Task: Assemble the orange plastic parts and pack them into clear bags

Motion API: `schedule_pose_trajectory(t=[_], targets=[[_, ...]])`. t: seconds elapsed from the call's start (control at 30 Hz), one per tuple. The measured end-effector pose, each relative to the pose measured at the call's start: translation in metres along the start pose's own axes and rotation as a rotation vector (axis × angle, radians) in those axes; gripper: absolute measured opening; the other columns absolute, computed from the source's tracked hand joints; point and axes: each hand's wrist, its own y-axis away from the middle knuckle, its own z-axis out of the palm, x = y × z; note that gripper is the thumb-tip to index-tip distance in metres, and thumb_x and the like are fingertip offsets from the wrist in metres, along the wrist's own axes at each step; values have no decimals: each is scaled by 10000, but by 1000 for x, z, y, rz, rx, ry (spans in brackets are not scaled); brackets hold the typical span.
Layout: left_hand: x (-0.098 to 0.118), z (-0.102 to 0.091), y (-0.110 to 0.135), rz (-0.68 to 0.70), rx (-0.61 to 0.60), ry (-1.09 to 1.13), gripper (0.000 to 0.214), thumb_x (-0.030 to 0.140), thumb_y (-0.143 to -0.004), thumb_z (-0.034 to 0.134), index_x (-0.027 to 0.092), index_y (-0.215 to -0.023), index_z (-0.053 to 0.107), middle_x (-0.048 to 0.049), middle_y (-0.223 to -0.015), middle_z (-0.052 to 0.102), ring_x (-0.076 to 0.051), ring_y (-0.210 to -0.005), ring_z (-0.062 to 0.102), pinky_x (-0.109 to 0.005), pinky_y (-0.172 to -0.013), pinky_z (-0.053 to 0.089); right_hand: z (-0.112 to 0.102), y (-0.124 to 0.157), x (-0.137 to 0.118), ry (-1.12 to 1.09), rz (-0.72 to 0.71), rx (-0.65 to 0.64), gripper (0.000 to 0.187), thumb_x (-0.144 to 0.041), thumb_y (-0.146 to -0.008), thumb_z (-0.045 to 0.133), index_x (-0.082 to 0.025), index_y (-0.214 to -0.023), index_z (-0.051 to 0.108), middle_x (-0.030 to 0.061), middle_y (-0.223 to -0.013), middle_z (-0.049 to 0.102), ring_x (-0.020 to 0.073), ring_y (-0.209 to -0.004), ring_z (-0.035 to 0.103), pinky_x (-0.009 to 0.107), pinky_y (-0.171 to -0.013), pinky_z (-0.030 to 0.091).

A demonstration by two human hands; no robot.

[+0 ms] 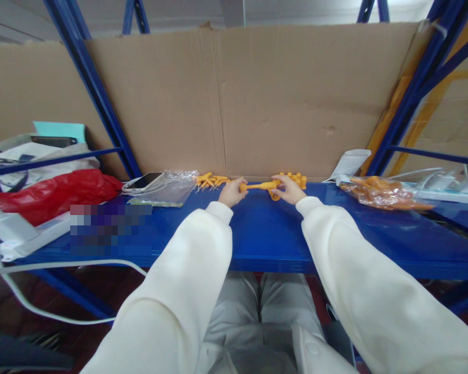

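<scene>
At the far side of the blue shelf, my left hand is closed around the left end of a yellow plastic piece with a thin ribbed shaft. My right hand grips the thicker right end of that piece. Just behind and beside the right hand lie several knobby yellow plastic parts, partly covered by it. Left of my left hand is a pile of orange-yellow branching plastic pieces with thin metal chains. What exact kind of object this is, I cannot tell.
A clear plastic bag and a phone with a white cable lie left. Farther left are a red bag and a white power strip. Right sits a wrapped orange bundle. Cardboard stands behind, between blue posts.
</scene>
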Motion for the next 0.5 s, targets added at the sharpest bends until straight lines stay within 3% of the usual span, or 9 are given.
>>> schedule_pose_trajectory(t=[0.17, 0.33, 0.5], targets=[[0, -1, -1, 4, -25, 61, 323, 157, -779, 703, 196, -1100, 701, 26, -717, 679, -177, -738, 690, -270, -763, 543, -2, 0, -2, -131, 88, -37, 413, -219, -876, 645, -234, -1287, 682, 120, -1256, 721, 285, -1023, 724, 567, -937, 565], [1, -3, -2, -27, -81, 143, 342, 137, -808, 693, 172, -1148, 672, 35, -688, 652, -156, -635, 678, -264, -693, 544, -2, -2, -2, -195, 139, 7, 314, -358, -879, 705, -207, -1154, 722, 115, -1128, 752, 286, -1035, 725, 531, -939, 577], [3, -3, -3, 22, -76, 187, 351, 138, -790, 732, 173, -1134, 670, 22, -724, 679, -158, -653, 681, -284, -730, 560, -3, -2, -2, -209, 253, -17, 370, -544, -967, 540, -223, -1007, 722, 103, -942, 764, 282, -858, 737, 536, -825, 592]])
